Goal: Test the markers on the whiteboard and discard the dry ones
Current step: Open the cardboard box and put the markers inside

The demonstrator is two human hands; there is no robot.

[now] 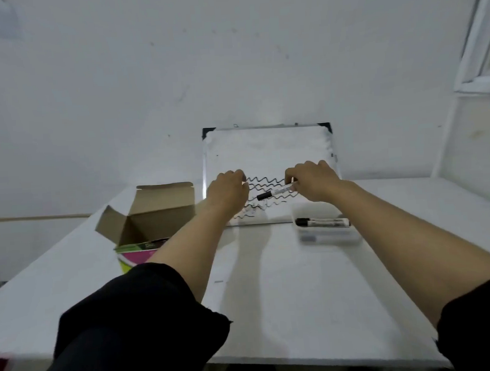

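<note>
A small whiteboard (267, 152) leans against the wall at the back of the table, with several black wavy lines across its lower half. My right hand (314, 181) pinches a white marker (275, 192) whose black cap end points left, held in front of the board. My left hand (228, 190) is raised before the board's left side with its fingers curled; whether it holds anything is hidden. A clear tray (327, 236) below my right hand holds a black-capped marker (322, 223).
An open cardboard box (151, 219) with a pink and green base stands left of the board. The white table (273, 298) reaches to the front edge. A window frame (479, 42) is at the upper right.
</note>
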